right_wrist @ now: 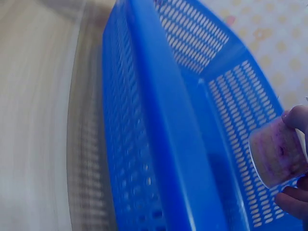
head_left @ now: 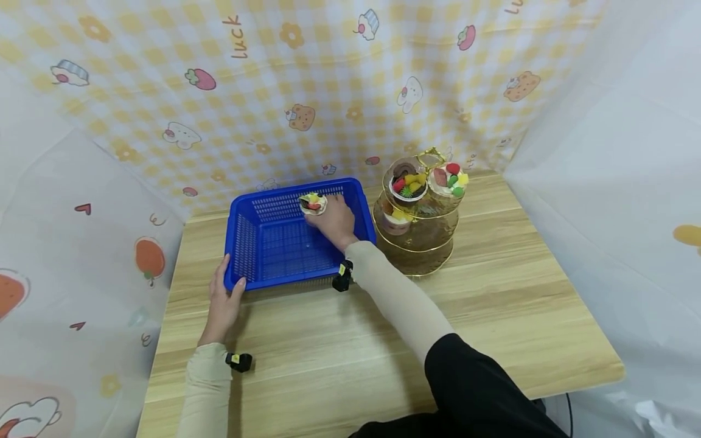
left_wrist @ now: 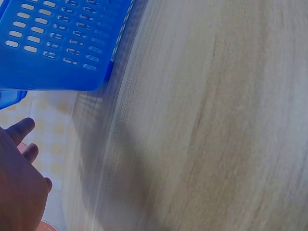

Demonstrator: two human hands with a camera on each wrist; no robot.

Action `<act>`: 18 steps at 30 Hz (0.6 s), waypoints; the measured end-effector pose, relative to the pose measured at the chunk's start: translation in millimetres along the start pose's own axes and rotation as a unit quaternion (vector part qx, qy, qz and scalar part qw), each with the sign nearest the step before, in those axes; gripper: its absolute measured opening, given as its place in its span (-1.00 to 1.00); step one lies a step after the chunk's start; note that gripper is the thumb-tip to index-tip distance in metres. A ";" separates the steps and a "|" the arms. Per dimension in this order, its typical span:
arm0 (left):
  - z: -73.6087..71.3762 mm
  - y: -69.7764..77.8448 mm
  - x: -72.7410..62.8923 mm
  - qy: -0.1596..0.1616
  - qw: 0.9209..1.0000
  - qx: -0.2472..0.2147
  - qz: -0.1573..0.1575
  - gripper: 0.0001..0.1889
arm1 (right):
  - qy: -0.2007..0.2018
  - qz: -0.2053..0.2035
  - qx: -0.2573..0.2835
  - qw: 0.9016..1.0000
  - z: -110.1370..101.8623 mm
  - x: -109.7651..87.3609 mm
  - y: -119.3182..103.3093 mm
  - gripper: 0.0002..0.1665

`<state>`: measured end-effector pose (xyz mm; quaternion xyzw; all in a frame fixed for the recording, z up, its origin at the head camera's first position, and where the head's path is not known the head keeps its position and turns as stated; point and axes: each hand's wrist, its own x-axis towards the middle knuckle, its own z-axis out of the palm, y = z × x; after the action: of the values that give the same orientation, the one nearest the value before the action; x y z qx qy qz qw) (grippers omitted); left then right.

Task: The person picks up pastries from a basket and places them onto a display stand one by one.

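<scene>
My right hand (head_left: 335,224) grips a small fruit-topped cupcake (head_left: 314,204) over the right part of a blue plastic basket (head_left: 285,281). In the right wrist view the cupcake's pinkish cup (right_wrist: 276,153) is tilted above the basket, apart from its floor. My left hand (head_left: 221,304) is at the basket's front left corner, thumb and fingers spread on either side of it. The left wrist view shows the fingers (left_wrist: 24,127) fairly straight, close to the basket; whether they press on it is hard to tell.
Right of the basket stands a three-tier, gold-rimmed cake stand (head_left: 421,243). Its top tier bears a chocolate fruit cupcake (head_left: 408,185) and a cream fruit cupcake (head_left: 448,179); another cupcake (head_left: 395,222) sits on the middle tier. A checked cloth (head_left: 350,79) hangs behind the wooden table (head_left: 306,365).
</scene>
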<state>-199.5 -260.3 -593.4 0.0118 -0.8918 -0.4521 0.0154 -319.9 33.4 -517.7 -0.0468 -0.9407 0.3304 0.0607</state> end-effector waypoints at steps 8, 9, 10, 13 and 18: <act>-0.6 1.0 0.3 0.001 1.000 0.000 0.000 -0.27 | 0.059 -0.054 0.057 0.995 -12.1 -17.3 -13.3 -0.24; -0.5 0.6 0.3 0.001 1.000 0.000 0.000 -0.27 | 0.067 -0.062 0.061 0.994 -14.0 -19.9 -14.6 -0.24; -0.4 0.3 0.4 0.001 1.000 0.000 0.001 -0.28 | 0.075 -0.069 0.067 0.993 -16.1 -22.7 -15.8 -0.24; -0.1 -0.6 0.5 0.000 1.000 -0.004 0.003 -0.28 | 0.092 -0.083 0.091 0.988 -23.8 -33.7 -18.6 -0.23; -1.2 -0.2 -0.1 -0.003 1.000 -0.007 -0.003 -0.28 | 0.118 -0.108 0.116 0.980 -38.1 -56.7 -20.8 -0.19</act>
<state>-199.3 -261.4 -592.8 0.0129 -0.8886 -0.4583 0.0119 -259.3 33.4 -479.8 0.0238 -0.8815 0.4214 0.2119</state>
